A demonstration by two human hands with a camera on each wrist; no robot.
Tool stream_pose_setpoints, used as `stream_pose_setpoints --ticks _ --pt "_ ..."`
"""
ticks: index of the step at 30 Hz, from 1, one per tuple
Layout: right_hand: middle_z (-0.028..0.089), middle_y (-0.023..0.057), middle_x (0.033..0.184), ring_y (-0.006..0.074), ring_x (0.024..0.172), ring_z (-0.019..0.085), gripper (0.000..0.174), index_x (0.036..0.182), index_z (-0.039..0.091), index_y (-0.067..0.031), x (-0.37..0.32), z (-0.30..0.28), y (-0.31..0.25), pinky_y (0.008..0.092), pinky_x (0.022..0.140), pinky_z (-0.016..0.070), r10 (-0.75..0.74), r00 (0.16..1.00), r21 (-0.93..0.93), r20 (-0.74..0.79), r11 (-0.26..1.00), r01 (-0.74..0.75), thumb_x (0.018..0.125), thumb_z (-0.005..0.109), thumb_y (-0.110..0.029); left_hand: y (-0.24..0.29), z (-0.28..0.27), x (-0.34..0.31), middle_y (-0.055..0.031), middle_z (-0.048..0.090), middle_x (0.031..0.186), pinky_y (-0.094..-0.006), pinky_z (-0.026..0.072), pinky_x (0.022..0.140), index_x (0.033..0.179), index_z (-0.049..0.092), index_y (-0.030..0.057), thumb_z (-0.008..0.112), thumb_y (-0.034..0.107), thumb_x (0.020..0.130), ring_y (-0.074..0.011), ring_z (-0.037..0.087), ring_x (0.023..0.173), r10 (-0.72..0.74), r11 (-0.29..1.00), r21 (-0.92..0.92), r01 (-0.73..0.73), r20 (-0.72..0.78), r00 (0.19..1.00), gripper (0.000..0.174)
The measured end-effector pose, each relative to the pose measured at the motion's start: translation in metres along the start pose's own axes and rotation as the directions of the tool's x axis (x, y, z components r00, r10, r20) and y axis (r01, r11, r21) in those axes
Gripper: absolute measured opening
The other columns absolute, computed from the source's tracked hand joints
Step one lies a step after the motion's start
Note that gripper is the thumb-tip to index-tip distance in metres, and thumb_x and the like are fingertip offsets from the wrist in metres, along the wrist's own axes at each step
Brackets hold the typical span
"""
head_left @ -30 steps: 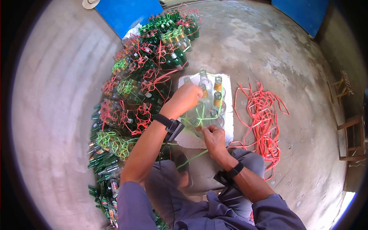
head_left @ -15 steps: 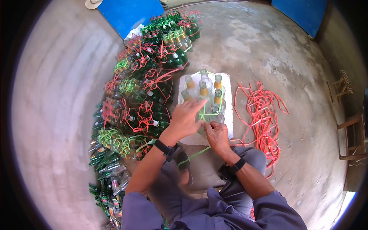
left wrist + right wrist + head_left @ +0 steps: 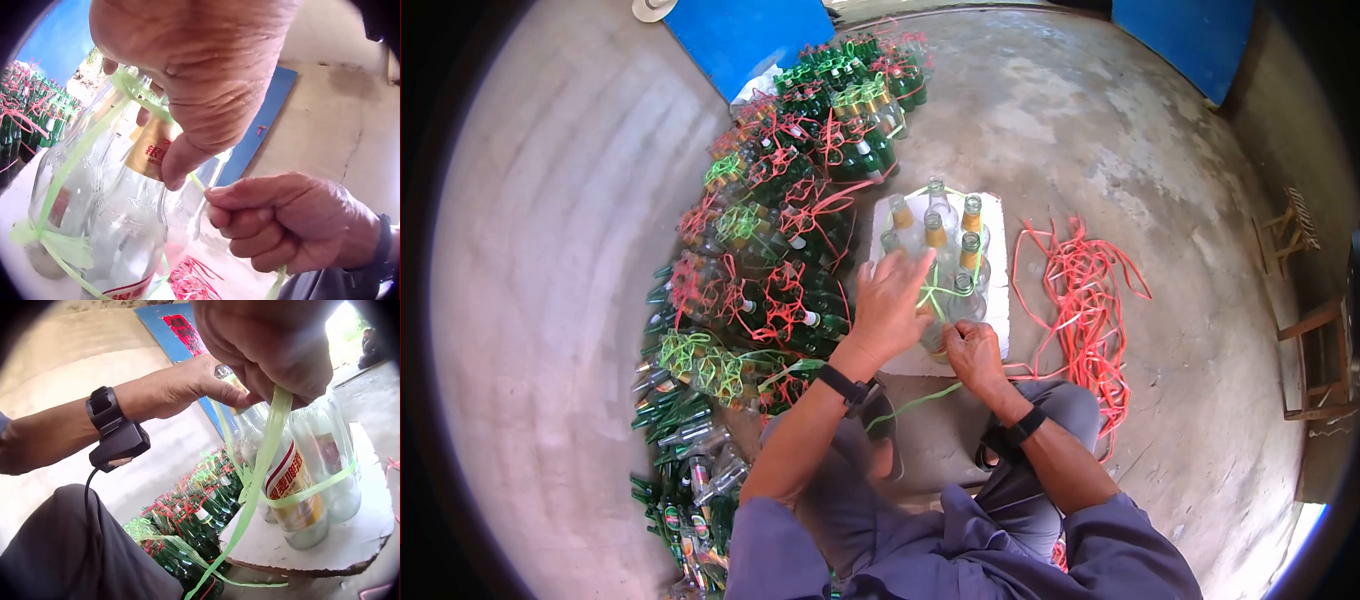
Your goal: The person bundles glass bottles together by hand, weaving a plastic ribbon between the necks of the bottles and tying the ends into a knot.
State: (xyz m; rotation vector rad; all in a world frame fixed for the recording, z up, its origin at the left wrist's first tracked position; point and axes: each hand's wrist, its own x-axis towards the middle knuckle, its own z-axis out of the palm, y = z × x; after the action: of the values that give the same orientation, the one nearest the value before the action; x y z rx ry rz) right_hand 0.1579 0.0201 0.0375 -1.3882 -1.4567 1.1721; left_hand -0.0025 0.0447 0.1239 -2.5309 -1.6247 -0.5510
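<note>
Clear glass bottles with gold neck labels [image 3: 935, 236] stand grouped on a white board [image 3: 996, 335], a green plastic strip [image 3: 304, 495] running around their bodies and more strip across their necks. The left hand [image 3: 890, 305] grips the necks at the group's near left side. In the left wrist view, its thumb lies against a gold label [image 3: 150, 153], other fingers partly hidden behind. At the near edge, the right hand [image 3: 975, 355] pinches green strip between thumb and curled fingers; a long tail [image 3: 250, 515] hangs below it in the right wrist view.
Many tied green and clear bottles [image 3: 785, 300] cover the floor at left, bound with red and green strips. Loose bottles [image 3: 690, 435] lie nearer. Tangled red strip [image 3: 1085, 320] lies right of the board. Wooden furniture [image 3: 1315, 360] stands far right.
The left hand has come back from above the middle bottles to the near left necks and spread its fingers. The right hand keeps its pinch near the board's near edge, shifting slightly right.
</note>
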Motion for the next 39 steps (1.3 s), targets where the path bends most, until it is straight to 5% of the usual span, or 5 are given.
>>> stream_pose_setpoints --ticks 12,17,19,25,39 --pt "0.045 0.0051 0.05 0.0083 0.052 0.044 0.03 0.075 0.07 0.0037 0.001 -0.002 0.003 0.0323 0.052 0.0394 -0.051 0.998 -0.052 0.02 0.997 0.052 0.092 0.058 -0.019 0.018 -0.001 -0.073 -0.0177 0.058 0.126 -0.0437 0.0441 0.099 0.117 0.058 0.0047 0.079 0.011 0.069 -0.0392 0.052 0.121 -0.401 0.912 -0.19 0.364 -0.222 0.889 0.052" --pt "0.054 0.029 0.065 0.0211 0.053 0.055 0.029 0.076 0.062 0.0074 -0.002 -0.011 -0.013 0.0425 0.059 0.0473 -0.002 0.997 -0.064 0.077 0.998 0.007 0.089 0.055 -0.017 0.033 0.064 -0.1 -0.0172 0.068 0.094 -0.0473 0.0515 0.078 0.093 0.067 0.0035 0.065 0.016 0.083 -0.0371 0.066 0.092 -0.39 0.731 -0.501 0.464 0.251 0.886 0.016" --pt "0.054 0.0244 0.061 0.0166 0.053 0.051 0.028 0.077 0.064 0.0072 -0.001 -0.012 -0.014 0.0394 0.057 0.0463 0.045 0.996 0.0 0.077 0.999 -0.045 0.089 0.055 -0.017 0.037 0.086 -0.101 -0.0202 0.069 0.089 -0.0496 0.0516 0.072 0.099 0.068 0.0056 0.061 0.02 0.086 -0.0391 0.067 0.083 -0.042 0.774 -0.543 0.325 0.468 0.883 0.02" --pt "0.054 0.0105 0.055 0.0098 0.056 0.049 0.03 0.076 0.067 0.0061 -0.002 -0.019 -0.02 0.033 0.054 0.0436 0.1 0.986 0.075 0.132 0.991 -0.11 0.089 0.056 -0.018 0.053 0.13 -0.093 -0.0186 0.07 0.089 -0.0487 0.0524 0.072 0.101 0.068 0.0058 0.057 0.022 0.089 -0.0395 0.068 0.081 0.109 0.813 -0.552 0.187 0.459 0.882 0.023" --pt "0.052 -0.0049 0.06 0.0028 0.054 0.043 0.026 0.073 0.068 -0.0009 -0.004 -0.027 -0.033 0.023 0.049 0.0318 0.203 0.964 0.248 0.17 0.938 -0.241 0.091 0.061 -0.017 0.03 0.215 -0.109 -0.0229 0.069 0.093 -0.0495 0.0508 0.079 0.102 0.063 0.0021 0.053 0.023 0.092 -0.0412 0.066 0.091 -0.24 0.622 -0.657 0.426 0.359 0.902 0.026"
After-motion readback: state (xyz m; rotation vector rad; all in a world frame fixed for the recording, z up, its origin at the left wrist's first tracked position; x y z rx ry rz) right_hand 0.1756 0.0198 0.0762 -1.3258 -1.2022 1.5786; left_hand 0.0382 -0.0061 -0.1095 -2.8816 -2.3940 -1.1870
